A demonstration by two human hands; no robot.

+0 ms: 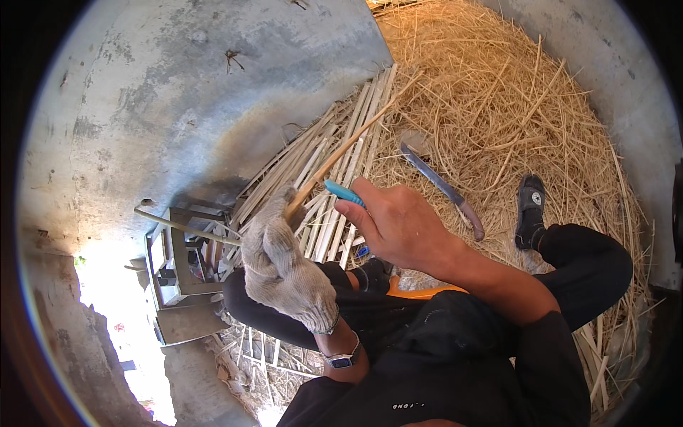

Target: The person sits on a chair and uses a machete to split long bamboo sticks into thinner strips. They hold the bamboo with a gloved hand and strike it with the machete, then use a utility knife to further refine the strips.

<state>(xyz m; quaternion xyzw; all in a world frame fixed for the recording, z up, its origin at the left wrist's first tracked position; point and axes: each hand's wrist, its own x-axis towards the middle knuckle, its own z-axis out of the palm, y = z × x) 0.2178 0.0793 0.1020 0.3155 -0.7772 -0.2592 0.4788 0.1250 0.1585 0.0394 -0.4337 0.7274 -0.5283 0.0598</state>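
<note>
My left hand (277, 263), in a knitted grey-white work glove, is closed round a long tan bamboo strip (353, 137). The strip slants up and away to the right, thinning toward its far end. A paler stick (186, 228) reaches the glove's left edge; whether it is in the same grip I cannot tell. My bare right hand (402, 224) is closed on a teal utility knife (344, 193), just right of the strip. No blade can be made out. Beyond that hand a machete (437, 177) with a brown handle lies on the straw.
Cut bamboo strips (341, 167) lie in a pile by the grey wall (178, 92). Loose straw (484, 85) covers the floor. A dark-framed wooden object (186, 263) stands at the left, near a bright opening (121, 320). An orange seat edge (420, 290) shows between my legs.
</note>
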